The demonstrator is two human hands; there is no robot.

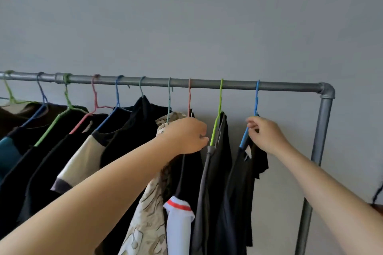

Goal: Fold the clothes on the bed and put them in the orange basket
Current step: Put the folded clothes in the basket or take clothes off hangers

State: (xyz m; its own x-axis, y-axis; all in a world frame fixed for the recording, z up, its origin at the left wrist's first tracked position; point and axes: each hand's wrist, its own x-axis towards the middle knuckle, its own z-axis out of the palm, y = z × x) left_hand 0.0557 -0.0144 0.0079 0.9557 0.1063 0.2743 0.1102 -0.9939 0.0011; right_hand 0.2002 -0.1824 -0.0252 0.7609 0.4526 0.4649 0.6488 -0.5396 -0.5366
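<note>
Grey wall [186, 16] behind, pipe rack [207, 84] across mid-frame. Your left hand [186, 135] at centre is curled on garments beside the green hanger [216, 124]; exact hold hidden. Your right hand [265, 134], right of centre, pinches the blue hanger [245, 135] carrying a black garment [238, 192]. Dark shirts [62, 151] fill the lower left.

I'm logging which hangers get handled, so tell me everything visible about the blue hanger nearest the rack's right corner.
The blue hanger is thin, probably plastic or coated wire. Its hook sits over the grey metal rail, last before the corner elbow. A dark garment hangs from it, edge-on to the camera. The right hand pinches it just below the neck, covering part of the shoulder; one blue arm slants down-left.
</note>
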